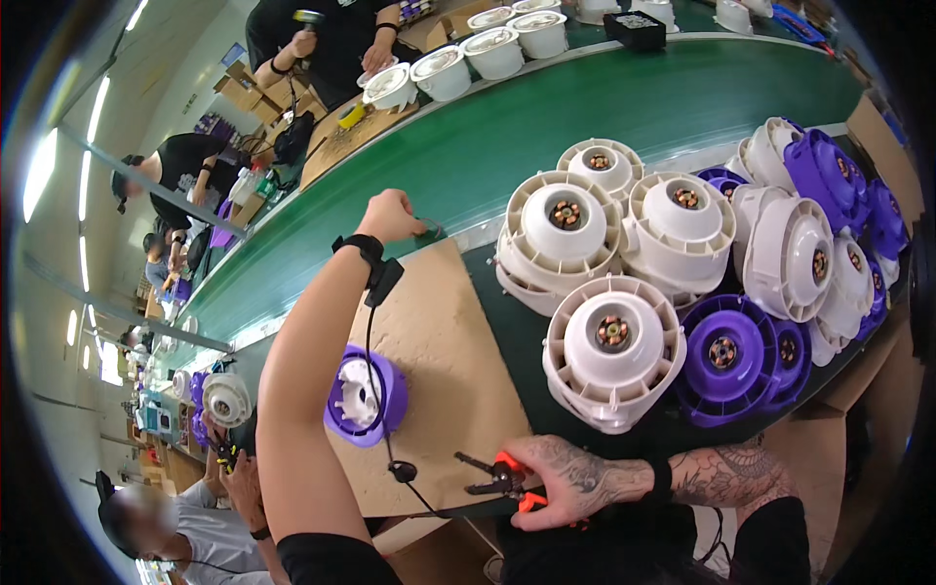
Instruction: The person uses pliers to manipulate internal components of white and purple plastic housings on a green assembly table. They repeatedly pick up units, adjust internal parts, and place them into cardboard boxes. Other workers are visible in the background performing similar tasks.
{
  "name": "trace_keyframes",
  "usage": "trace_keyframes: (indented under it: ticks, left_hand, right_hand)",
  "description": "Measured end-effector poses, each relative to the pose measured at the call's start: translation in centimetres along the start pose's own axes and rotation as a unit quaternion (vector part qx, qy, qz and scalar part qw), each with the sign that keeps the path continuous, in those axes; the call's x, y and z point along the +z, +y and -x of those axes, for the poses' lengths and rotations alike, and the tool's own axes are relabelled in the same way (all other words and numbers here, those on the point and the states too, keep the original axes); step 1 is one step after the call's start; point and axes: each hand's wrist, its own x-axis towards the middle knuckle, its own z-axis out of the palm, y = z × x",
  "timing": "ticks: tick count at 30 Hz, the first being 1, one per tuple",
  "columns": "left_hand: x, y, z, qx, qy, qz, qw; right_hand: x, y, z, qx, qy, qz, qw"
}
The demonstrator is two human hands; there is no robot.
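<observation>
My left hand (pixel 388 216) reaches forward to the near edge of the green conveyor belt. Its fingers are pressed together at a small greyish thing (pixel 429 232) too small to name. Close to the front edge of the cardboard-topped bench (pixel 453 356), my right hand (pixel 561 478) grips a pair of pliers (pixel 505 476) with orange handles and dark jaws, which are spread apart. A purple round housing (pixel 395 390) with a white insert (pixel 359 392) sits on the board, partly hidden behind my left forearm.
White fan-like housings (pixel 612 336) and purple ones (pixel 723 356) with copper-coloured centres are piled at right. The green belt (pixel 468 146) curves past. Across it, a person (pixel 327 39) works beside white tubs (pixel 492 51). Another person (pixel 185 526) sits at left. A thin cable (pixel 375 336) hangs from my left wrist.
</observation>
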Motion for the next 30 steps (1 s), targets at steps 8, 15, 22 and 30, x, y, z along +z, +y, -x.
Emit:
trace_keyframes:
  ticks: [8,15,22,30]
  left_hand:
    - [1.6,-5.0,-11.2,-0.19,0.234,0.146,0.942]
    - [-2.7,-10.1,-7.1,-0.158,0.177,0.236,0.942]
    - [-8.6,-2.5,14.8,0.027,-0.07,0.095,0.993]
    - [-17.2,-5.3,23.7,0.106,0.206,0.485,0.843]
  right_hand:
    - [-0.1,0.7,-0.3,-0.004,0.015,-0.018,1.0]
    - [-0.5,0.7,-0.4,-0.015,0.012,-0.044,0.999]
    - [-0.7,0.4,-0.1,-0.013,0.028,-0.032,0.999]
    - [-0.6,0.4,0.4,0.009,0.012,0.036,0.999]
